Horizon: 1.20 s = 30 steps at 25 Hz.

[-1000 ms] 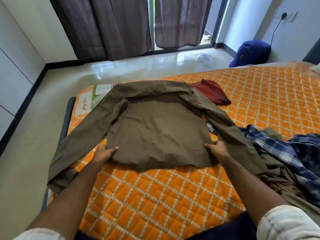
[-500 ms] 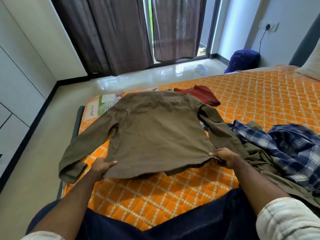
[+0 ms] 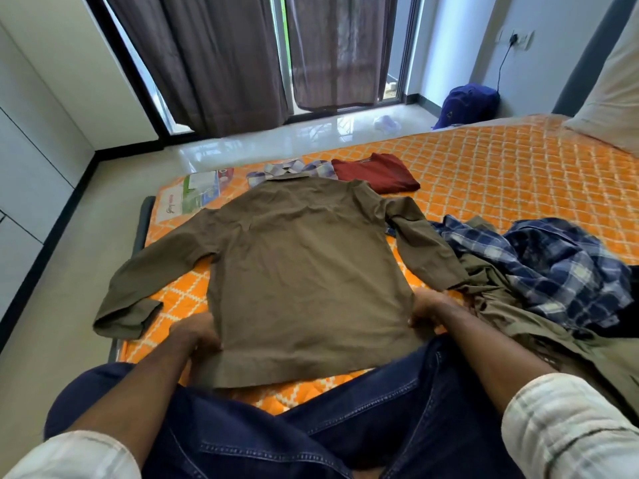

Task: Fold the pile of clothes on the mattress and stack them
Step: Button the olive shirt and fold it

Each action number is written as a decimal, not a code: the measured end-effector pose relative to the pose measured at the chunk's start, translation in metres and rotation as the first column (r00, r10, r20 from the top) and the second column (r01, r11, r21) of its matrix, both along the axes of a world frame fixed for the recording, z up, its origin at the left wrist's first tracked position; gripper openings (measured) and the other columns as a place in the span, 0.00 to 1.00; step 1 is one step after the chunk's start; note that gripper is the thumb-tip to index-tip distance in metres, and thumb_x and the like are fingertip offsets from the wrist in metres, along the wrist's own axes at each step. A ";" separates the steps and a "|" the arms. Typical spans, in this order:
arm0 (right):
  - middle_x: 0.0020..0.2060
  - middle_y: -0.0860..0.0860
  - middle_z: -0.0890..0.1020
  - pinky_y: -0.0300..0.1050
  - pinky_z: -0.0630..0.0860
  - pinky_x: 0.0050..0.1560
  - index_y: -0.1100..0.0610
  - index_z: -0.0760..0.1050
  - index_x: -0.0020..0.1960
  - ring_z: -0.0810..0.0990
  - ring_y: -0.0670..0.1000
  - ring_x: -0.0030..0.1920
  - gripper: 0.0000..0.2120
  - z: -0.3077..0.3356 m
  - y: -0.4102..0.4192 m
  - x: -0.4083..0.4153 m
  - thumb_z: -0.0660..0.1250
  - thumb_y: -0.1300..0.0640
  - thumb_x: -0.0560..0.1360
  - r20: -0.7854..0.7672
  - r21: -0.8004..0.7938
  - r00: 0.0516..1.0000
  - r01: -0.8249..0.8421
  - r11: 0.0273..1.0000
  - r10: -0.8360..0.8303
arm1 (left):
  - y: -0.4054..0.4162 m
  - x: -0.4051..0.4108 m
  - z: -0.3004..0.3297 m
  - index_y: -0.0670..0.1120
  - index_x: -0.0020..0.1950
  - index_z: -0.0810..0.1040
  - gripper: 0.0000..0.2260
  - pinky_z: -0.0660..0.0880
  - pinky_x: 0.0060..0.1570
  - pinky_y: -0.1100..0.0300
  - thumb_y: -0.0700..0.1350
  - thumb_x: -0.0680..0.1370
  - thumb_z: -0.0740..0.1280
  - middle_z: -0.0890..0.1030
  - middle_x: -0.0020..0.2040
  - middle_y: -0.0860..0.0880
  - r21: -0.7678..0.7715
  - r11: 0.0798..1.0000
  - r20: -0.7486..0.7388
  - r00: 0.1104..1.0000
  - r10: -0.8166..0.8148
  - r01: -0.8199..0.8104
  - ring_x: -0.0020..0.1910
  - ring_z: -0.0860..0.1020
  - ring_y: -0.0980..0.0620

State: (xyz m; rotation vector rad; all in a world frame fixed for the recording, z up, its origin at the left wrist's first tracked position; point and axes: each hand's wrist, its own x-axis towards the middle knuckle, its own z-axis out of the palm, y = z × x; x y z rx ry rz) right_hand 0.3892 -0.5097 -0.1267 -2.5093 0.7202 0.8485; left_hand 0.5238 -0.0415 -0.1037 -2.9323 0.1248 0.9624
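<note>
An olive-brown long-sleeved shirt lies back-up and flat on the orange quilted mattress, sleeves spread to both sides. My left hand grips its lower left hem edge. My right hand grips the lower right side of the shirt. Beyond the collar lie a folded checked shirt and a folded dark red garment. At the right sits the unfolded pile: a blue plaid shirt over an olive garment.
My knees in blue jeans sit at the mattress's near edge. A printed label marks the mattress corner. A white pillow lies far right. On the glossy floor are a blue backpack and a white object, with curtains behind.
Both hands have drawn the shirt's hem toward me and laid it down flat. The body is now spread out, and the folded checked shirt shows beyond the collar.
</note>
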 end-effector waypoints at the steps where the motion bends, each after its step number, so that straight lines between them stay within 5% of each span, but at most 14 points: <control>1: 0.63 0.57 0.76 0.53 0.77 0.55 0.58 0.70 0.68 0.78 0.60 0.62 0.23 0.008 0.011 0.001 0.72 0.54 0.76 0.110 -0.195 0.992 -0.045 0.980 0.067 | -0.007 -0.001 0.004 0.46 0.68 0.70 0.31 0.79 0.54 0.50 0.58 0.70 0.73 0.76 0.63 0.46 0.073 0.994 0.147 0.985 -0.089 0.079 0.61 0.78 0.45; 3: 0.67 0.55 0.68 0.58 0.70 0.62 0.54 0.64 0.71 0.70 0.61 0.67 0.25 0.016 0.037 0.004 0.66 0.49 0.78 0.266 -0.496 0.892 -0.198 0.846 0.365 | -0.034 -0.009 0.011 0.48 0.68 0.67 0.29 0.75 0.56 0.49 0.60 0.73 0.69 0.71 0.64 0.47 0.228 0.920 0.401 0.831 -0.386 0.318 0.64 0.74 0.44; 4: 0.66 0.55 0.67 0.57 0.69 0.61 0.53 0.65 0.69 0.69 0.60 0.66 0.25 0.016 0.052 0.005 0.67 0.46 0.76 0.297 -0.516 0.803 -0.320 0.794 0.517 | -0.053 -0.019 0.014 0.48 0.67 0.68 0.27 0.74 0.56 0.49 0.62 0.75 0.67 0.70 0.64 0.47 0.214 0.857 0.436 0.739 -0.513 0.469 0.64 0.73 0.44; 6: 0.62 0.55 0.71 0.55 0.71 0.58 0.54 0.70 0.64 0.72 0.60 0.63 0.26 0.018 0.092 0.001 0.71 0.40 0.73 0.327 -0.254 0.681 -0.605 0.755 0.655 | -0.093 -0.052 0.010 0.48 0.68 0.69 0.28 0.74 0.59 0.48 0.65 0.76 0.65 0.70 0.65 0.46 -0.012 0.694 0.299 0.665 -0.685 0.720 0.64 0.73 0.43; 8: 0.60 0.56 0.73 0.55 0.74 0.57 0.56 0.71 0.62 0.73 0.59 0.61 0.31 0.010 0.126 -0.009 0.75 0.39 0.69 0.235 -0.096 0.617 -0.754 0.649 0.751 | -0.110 -0.083 -0.006 0.45 0.70 0.67 0.34 0.75 0.57 0.46 0.67 0.74 0.65 0.69 0.67 0.43 0.003 0.562 0.154 0.555 -0.818 0.827 0.64 0.73 0.41; 11: 0.62 0.56 0.73 0.58 0.76 0.53 0.57 0.68 0.66 0.74 0.59 0.60 0.30 0.000 0.148 -0.021 0.74 0.46 0.70 0.136 -0.364 0.466 -0.797 0.482 0.874 | -0.112 -0.108 -0.023 0.44 0.69 0.66 0.28 0.77 0.49 0.46 0.58 0.75 0.67 0.70 0.66 0.41 0.198 0.498 0.224 0.456 -0.861 0.844 0.58 0.74 0.40; 14: 0.59 0.57 0.76 0.57 0.78 0.51 0.57 0.70 0.63 0.78 0.61 0.58 0.18 -0.001 0.152 -0.017 0.65 0.57 0.75 0.191 -0.397 0.425 -0.791 0.466 0.885 | -0.111 -0.107 -0.024 0.43 0.67 0.67 0.17 0.79 0.44 0.47 0.41 0.78 0.63 0.72 0.62 0.42 0.174 0.456 0.303 0.393 -0.868 0.873 0.54 0.77 0.42; 16: 0.58 0.57 0.79 0.54 0.77 0.51 0.56 0.74 0.61 0.80 0.61 0.57 0.15 0.005 0.144 -0.004 0.65 0.58 0.75 0.254 -0.245 0.542 -0.765 0.596 0.801 | -0.113 -0.090 -0.019 0.43 0.66 0.68 0.15 0.79 0.47 0.45 0.39 0.79 0.60 0.75 0.61 0.42 0.018 0.526 0.342 0.489 -0.802 0.850 0.55 0.78 0.41; 19: 0.56 0.57 0.82 0.46 0.75 0.51 0.56 0.76 0.60 0.81 0.58 0.56 0.14 0.015 0.126 0.021 0.66 0.61 0.74 0.332 0.043 0.773 -0.585 0.810 0.540 | -0.111 -0.051 -0.010 0.45 0.63 0.68 0.14 0.77 0.53 0.47 0.42 0.78 0.62 0.80 0.58 0.41 -0.322 0.746 0.228 0.812 -0.537 0.583 0.57 0.79 0.40; 22: 0.53 0.53 0.81 0.49 0.77 0.52 0.53 0.70 0.61 0.80 0.54 0.51 0.15 0.017 0.116 0.033 0.65 0.62 0.76 0.471 0.136 0.816 -0.444 0.886 0.337 | -0.103 -0.024 -0.009 0.47 0.60 0.69 0.13 0.76 0.53 0.49 0.38 0.76 0.63 0.79 0.55 0.43 -0.498 0.773 0.288 0.915 -0.281 0.394 0.56 0.79 0.41; 24: 0.51 0.49 0.76 0.47 0.75 0.47 0.50 0.68 0.55 0.77 0.49 0.48 0.13 0.013 0.116 0.034 0.64 0.64 0.75 0.544 0.080 0.747 -0.498 0.863 0.381 | -0.098 -0.028 -0.013 0.49 0.59 0.72 0.14 0.75 0.54 0.48 0.39 0.75 0.64 0.76 0.57 0.46 -0.386 0.722 0.531 0.778 -0.335 0.574 0.56 0.77 0.43; 26: 0.51 0.48 0.71 0.46 0.74 0.44 0.49 0.70 0.51 0.74 0.48 0.45 0.12 0.004 0.118 0.031 0.66 0.64 0.75 0.544 -0.035 0.653 -0.610 0.792 0.527 | -0.096 -0.041 -0.016 0.51 0.60 0.74 0.13 0.75 0.53 0.51 0.47 0.76 0.64 0.74 0.61 0.49 -0.138 0.550 0.657 0.492 -0.571 0.824 0.57 0.75 0.47; 28: 0.51 0.49 0.69 0.47 0.75 0.45 0.50 0.74 0.53 0.72 0.48 0.46 0.08 -0.004 0.117 0.029 0.67 0.61 0.76 0.547 -0.095 0.595 -0.654 0.750 0.589 | -0.092 -0.053 -0.024 0.53 0.64 0.73 0.16 0.73 0.55 0.52 0.55 0.77 0.63 0.73 0.64 0.50 0.089 0.255 0.607 0.151 -0.781 0.963 0.59 0.73 0.48; 30: 0.54 0.50 0.70 0.46 0.74 0.50 0.52 0.76 0.59 0.71 0.49 0.49 0.08 -0.007 0.118 0.030 0.64 0.57 0.80 0.574 -0.075 0.603 -0.635 0.769 0.554 | -0.087 -0.054 -0.035 0.54 0.67 0.72 0.21 0.70 0.58 0.50 0.58 0.75 0.64 0.71 0.67 0.49 0.193 0.151 0.542 0.023 -0.840 0.970 0.62 0.70 0.48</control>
